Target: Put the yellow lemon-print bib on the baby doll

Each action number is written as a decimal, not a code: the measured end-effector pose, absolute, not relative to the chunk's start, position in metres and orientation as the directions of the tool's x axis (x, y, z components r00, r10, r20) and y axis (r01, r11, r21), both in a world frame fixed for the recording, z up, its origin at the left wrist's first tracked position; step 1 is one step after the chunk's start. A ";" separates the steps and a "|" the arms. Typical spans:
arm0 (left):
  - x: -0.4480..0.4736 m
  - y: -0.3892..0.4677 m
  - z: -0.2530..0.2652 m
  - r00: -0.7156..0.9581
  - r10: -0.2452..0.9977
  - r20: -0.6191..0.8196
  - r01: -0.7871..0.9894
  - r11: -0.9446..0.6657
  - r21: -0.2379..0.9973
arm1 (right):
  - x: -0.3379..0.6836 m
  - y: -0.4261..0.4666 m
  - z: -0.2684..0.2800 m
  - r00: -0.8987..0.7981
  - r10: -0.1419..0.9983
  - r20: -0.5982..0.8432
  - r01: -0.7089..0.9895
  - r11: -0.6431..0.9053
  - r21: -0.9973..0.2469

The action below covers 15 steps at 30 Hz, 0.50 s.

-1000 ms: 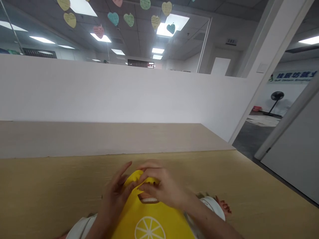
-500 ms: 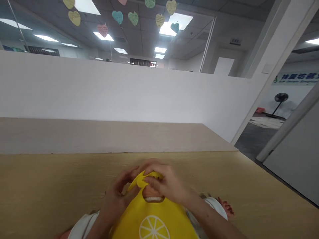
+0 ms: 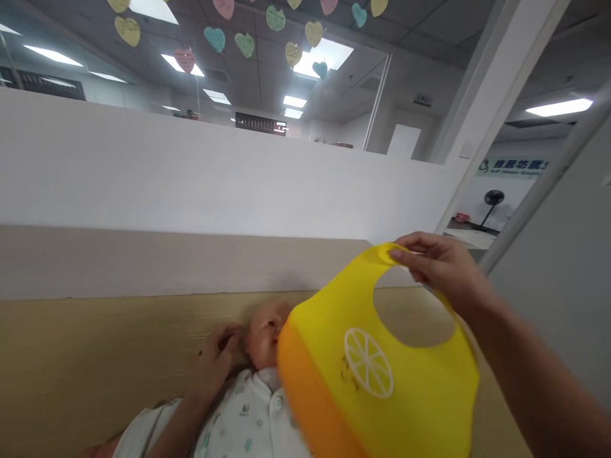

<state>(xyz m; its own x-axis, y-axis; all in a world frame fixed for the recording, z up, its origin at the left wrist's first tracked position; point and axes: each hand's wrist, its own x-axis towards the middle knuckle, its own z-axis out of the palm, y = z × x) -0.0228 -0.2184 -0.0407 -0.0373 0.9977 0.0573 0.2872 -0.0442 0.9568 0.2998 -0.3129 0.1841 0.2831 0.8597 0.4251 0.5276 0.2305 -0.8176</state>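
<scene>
In the head view my right hand [image 3: 442, 267] pinches the neckband of a yellow silicone bib [image 3: 329, 318] and holds it up to the right. The bib has a white citrus-slice print, an orange pocket and a large neck opening. A baby doll [image 3: 262, 340] lies face up, dressed in a white suit [image 3: 243, 413] with small prints. The bib hides part of its face and one side of its body. Close beside the doll's head rests my left hand [image 3: 214, 359], fingers loosely bent and holding nothing; whether it touches the head I cannot tell.
The doll lies on a wood-toned surface [image 3: 95, 356] with a raised pale ledge [image 3: 143, 261] along its back. Behind stands a white half wall [image 3: 191, 184] with glass above. To the right are a doorway and a standing fan [image 3: 494, 198].
The bib has come away from the doll's neck and moved up and right in my right hand. My left hand has let go of the bib. The doll's face now shows.
</scene>
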 end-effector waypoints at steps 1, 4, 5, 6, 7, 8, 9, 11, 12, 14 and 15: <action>-0.022 -0.217 -0.043 -0.015 0.998 0.062 0.308 -0.054 0.950 | 0.314 -0.317 0.193 0.343 0.830 0.439 0.529 0.215 -0.821; -0.021 -0.214 -0.049 0.065 0.995 0.075 0.375 -0.094 0.922 | 0.341 -0.326 0.212 0.443 0.768 0.462 0.530 0.192 -0.826; -0.021 -0.214 -0.049 0.084 0.993 0.082 0.404 -0.109 0.908 | 0.345 -0.326 0.215 0.451 0.759 0.470 0.546 0.181 -0.818; -0.021 -0.215 -0.049 0.095 0.992 0.085 0.434 -0.119 0.893 | 0.347 -0.324 0.217 0.448 0.753 0.482 0.576 0.169 -0.800; -0.021 -0.216 -0.047 0.106 0.991 0.087 0.463 -0.127 0.877 | 0.347 -0.320 0.218 0.435 0.751 0.497 0.614 0.156 -0.774; -0.022 -0.218 -0.045 0.121 0.989 0.088 0.488 -0.136 0.862 | 0.346 -0.314 0.218 0.417 0.751 0.511 0.652 0.144 -0.744; -0.022 -0.219 -0.043 0.135 0.987 0.088 0.508 -0.145 0.849 | 0.345 -0.307 0.217 0.398 0.754 0.522 0.686 0.133 -0.716; -0.023 -0.222 -0.038 0.158 0.983 0.090 0.531 -0.162 0.832 | 0.346 -0.289 0.214 0.373 0.759 0.533 0.729 0.116 -0.675; -0.023 -0.223 -0.037 0.167 0.982 0.093 0.538 -0.170 0.826 | 0.348 -0.280 0.212 0.372 0.757 0.537 0.738 0.109 -0.666; -0.023 -0.223 -0.036 0.176 0.981 0.088 0.550 -0.172 0.817 | 0.358 -0.264 0.208 0.387 0.748 0.540 0.739 0.100 -0.667; -0.023 -0.223 -0.036 0.178 0.980 0.085 0.559 -0.172 0.811 | 0.365 -0.258 0.206 0.407 0.741 0.535 0.729 0.089 -0.678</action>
